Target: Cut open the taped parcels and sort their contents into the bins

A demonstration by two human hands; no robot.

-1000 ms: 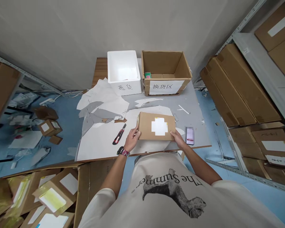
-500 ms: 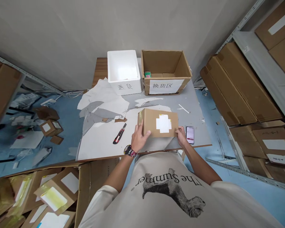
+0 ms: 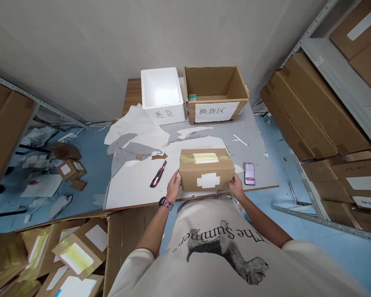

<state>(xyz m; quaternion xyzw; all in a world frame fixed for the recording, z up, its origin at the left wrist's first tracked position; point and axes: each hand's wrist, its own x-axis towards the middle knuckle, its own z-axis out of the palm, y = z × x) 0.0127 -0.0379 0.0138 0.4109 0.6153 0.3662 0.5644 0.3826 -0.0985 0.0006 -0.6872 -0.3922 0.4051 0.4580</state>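
Observation:
A brown cardboard box (image 3: 207, 170) is between my two hands at the table's front edge. Yellowish tape runs along its top over a white label, and another white label is on the side facing me. My left hand (image 3: 173, 186) grips its left end, and my right hand (image 3: 236, 187) grips its right end. Some fingertips are hidden behind the box. To the left of the box lies a red and black utility knife (image 3: 158, 174). Beyond my right hand, a phone (image 3: 250, 173) with a lit screen rests on the table.
At the table's back stand a white foam box (image 3: 170, 113) and an open carton (image 3: 217, 112) with a small green item inside. Torn grey-white sheeting (image 3: 132, 123) covers much of the table (image 3: 130, 185). Several taped parcels (image 3: 77, 258) fill a large carton at lower left. Shelved cartons (image 3: 315, 111) flank the right.
The box has been turned in my hands, so its taped top now shows and the labelled side faces me. Both hands have shifted slightly lower, one at each end.

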